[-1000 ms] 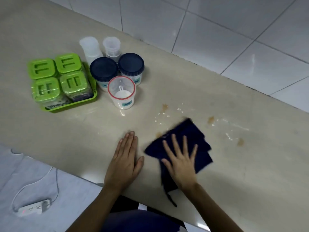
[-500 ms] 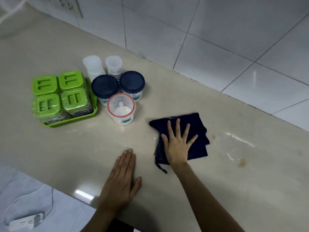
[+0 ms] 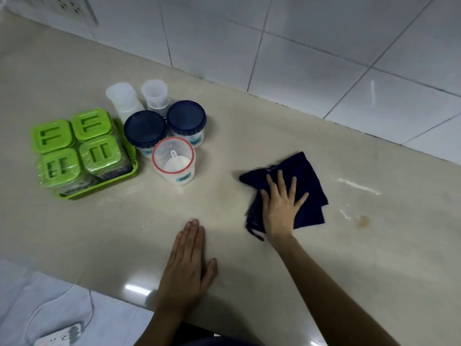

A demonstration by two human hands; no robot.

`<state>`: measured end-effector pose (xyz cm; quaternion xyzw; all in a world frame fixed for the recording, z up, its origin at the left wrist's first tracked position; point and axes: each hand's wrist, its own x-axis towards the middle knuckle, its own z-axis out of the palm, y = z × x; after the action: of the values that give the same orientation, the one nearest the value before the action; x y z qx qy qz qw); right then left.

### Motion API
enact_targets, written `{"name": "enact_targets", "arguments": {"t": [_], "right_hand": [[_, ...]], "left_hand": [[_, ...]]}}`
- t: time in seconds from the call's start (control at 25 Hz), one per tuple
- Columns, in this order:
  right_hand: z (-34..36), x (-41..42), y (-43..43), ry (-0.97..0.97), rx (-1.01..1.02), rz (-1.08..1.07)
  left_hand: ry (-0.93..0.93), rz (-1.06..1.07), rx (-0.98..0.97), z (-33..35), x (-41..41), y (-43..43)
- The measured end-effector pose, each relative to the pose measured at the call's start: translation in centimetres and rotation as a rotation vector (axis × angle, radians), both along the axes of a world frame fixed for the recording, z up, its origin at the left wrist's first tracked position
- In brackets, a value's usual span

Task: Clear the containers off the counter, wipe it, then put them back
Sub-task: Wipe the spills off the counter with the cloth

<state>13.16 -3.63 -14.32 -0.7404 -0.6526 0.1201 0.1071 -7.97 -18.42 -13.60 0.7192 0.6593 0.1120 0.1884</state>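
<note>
Wiping underway: folded dark-blue cloth (image 3: 299, 186) is pressed by right hand (image 3: 282, 208), fingers (image 3: 280, 182) spread; brown stain (image 3: 363, 221), lower right, remains; grouped plastic containers (image 3: 174, 158), upper left, unreturned.

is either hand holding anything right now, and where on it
Nothing is gripped. The right hand presses flat on the dark blue cloth, near its left side; the left hand rests on the counter.

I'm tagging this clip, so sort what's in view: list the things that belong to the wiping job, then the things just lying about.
Part of the job:
- dark blue cloth under the right hand
- counter with a brown stain
- blue-lidded jars
- red-rimmed jar
- green tray of containers

Lying about:
- power strip on the floor
- wall socket
</note>
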Motion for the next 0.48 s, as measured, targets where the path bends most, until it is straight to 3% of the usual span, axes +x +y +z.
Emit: {"name": "enact_targets", "arguments": {"t": [0.04,0.12,0.28,0.36,0.48], "right_hand": [[0.0,-2.8,-0.2,0.005,-0.004,0.038],[-0.3,-4.2,-1.9,-0.057,0.01,0.331],[0.0,5.6,-4.0,-0.127,0.075,0.891],[0.2,9.7,-4.2,-0.103,0.058,0.79],[0.0,5.5,-3.0,-0.077,0.022,0.205]], "left_hand": [[0.015,0.006,-0.006,0.0,0.0,0.0],[0.044,0.011,-0.009,-0.1,0.0,0.1],[0.042,-0.01,0.002,-0.3,0.0,0.0],[0.033,-0.014,0.02,-0.2,0.1,-0.1],[0.023,-0.003,0.032,-0.2,0.1,0.0]]}}
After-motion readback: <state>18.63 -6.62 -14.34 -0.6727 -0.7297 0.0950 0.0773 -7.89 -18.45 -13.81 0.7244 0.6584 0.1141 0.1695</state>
